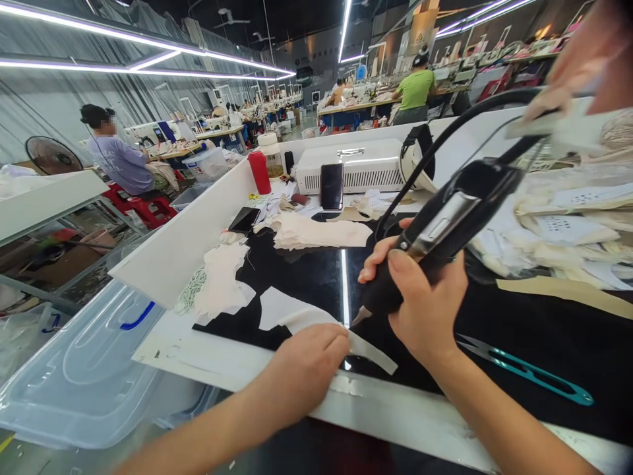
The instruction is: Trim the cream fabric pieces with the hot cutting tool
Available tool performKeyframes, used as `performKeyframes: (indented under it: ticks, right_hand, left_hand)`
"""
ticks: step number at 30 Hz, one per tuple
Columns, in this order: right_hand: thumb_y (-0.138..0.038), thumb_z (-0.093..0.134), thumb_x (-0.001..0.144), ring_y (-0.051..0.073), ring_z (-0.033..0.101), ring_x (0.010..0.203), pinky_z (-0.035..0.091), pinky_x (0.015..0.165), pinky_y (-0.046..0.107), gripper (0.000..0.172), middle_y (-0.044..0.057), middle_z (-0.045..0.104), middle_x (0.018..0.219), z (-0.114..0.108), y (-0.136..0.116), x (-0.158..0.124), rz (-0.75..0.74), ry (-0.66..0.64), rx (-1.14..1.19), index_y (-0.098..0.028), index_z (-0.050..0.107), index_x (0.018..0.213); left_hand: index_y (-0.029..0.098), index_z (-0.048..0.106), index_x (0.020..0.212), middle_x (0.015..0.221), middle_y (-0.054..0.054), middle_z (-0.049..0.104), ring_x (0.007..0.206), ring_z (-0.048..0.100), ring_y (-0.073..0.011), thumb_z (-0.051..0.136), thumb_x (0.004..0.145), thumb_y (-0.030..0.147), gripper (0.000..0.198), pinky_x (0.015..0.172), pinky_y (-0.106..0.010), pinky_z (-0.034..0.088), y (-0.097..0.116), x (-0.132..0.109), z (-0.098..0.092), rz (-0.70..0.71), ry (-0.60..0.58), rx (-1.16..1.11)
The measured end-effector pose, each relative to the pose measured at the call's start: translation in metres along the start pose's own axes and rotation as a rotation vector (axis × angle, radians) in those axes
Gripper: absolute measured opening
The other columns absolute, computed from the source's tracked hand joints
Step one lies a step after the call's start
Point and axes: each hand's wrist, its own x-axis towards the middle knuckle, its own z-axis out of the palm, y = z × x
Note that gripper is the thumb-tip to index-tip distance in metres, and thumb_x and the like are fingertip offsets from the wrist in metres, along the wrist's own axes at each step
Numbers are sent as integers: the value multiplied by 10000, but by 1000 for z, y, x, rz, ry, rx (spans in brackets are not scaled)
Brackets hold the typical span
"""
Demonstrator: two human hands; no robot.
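Note:
My right hand (pixel 430 303) is wrapped round a thick black corded hand tool (pixel 445 218) with a silvery panel and a small pointed tip. Its tip hovers at the edge of a curved white fabric piece (pixel 291 310), and I cannot tell whether the two touch. On that piece rests my left hand (pixel 311 356), fingers curled together and gripping it near its narrow end. Beneath lies a glossy black work surface (pixel 306 274). Teal thread snips (pixel 539 376) lie to the right of my right hand.
Pale fabric stacks (pixel 321 232) and another pile (pixel 222 280) lie beyond and left. A phone (pixel 331 186) leans against a white vented box (pixel 356 165). Bagged pieces (pixel 558 218) crowd the right. The tool's cable (pixel 459 122) arches overhead. A lidded plastic bin (pixel 93 356) stands left.

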Motion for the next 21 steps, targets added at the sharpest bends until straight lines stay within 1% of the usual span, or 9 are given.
performKeyframes:
  ticks: [1,2,4,6,8,11,16,21]
  right_hand:
    - [-469,952,880,148,668,565,607,605,332,442,-87,714,798,-2,-5,1,-5,6,-7,-315,642,1154]
    - [-476,950,881,151,661,560,601,599,333,441,-86,704,784,-4,-9,1,-5,12,-15,-315,648,1160]
    - [-483,960,867,156,648,547,587,574,333,450,-81,694,768,-9,-16,-2,13,26,-21,-312,660,1156]
    - [-498,988,836,164,653,544,578,548,331,488,-71,699,772,-13,-21,-8,49,28,-9,-310,670,1155]
    - [-518,1018,806,175,663,549,585,544,338,535,-61,712,773,-17,-24,-15,71,12,12,-308,679,1162]
    - [-544,1027,802,183,661,545,595,544,348,545,-53,710,752,-20,-26,-23,77,-18,40,-305,691,1158]
    - [-552,1028,801,174,634,541,588,536,341,535,-52,697,755,-16,-27,-30,82,-23,75,-313,697,1147]
    - [-532,1036,794,176,644,565,576,540,325,552,-50,707,768,-14,-22,-33,77,5,93,-312,691,1163]
  left_hand:
    - [162,711,1191,1340,-104,802,1273,766,-180,456,1084,-34,339,1159,-315,639,-7,0,-6,5,-16,-51]
    - [168,715,1160,1340,-99,809,1289,766,-182,451,1065,-57,359,1168,-319,634,-15,-1,-10,49,-27,-89]
    - [172,732,1175,1397,-106,805,1323,760,-198,459,1061,-61,376,1196,-350,620,-28,0,-14,107,-35,-115]
    - [182,754,1233,1432,-102,803,1351,751,-207,487,1104,-10,352,1217,-383,613,-38,2,-13,109,-29,-108]
    - [191,765,1289,1443,-97,804,1359,747,-208,523,1159,78,297,1225,-403,610,-42,7,-9,69,-15,-80]
    - [175,761,1313,1440,-94,802,1325,745,-219,553,1192,162,241,1198,-401,619,-38,14,-3,-7,15,-16]
    - [166,734,1247,1365,-87,787,1195,726,-242,515,1202,164,223,1118,-404,617,-20,26,7,-126,51,123]
    - [149,714,1244,1258,-105,774,1099,711,-243,495,1213,169,223,1056,-412,616,-9,31,13,-154,72,218]
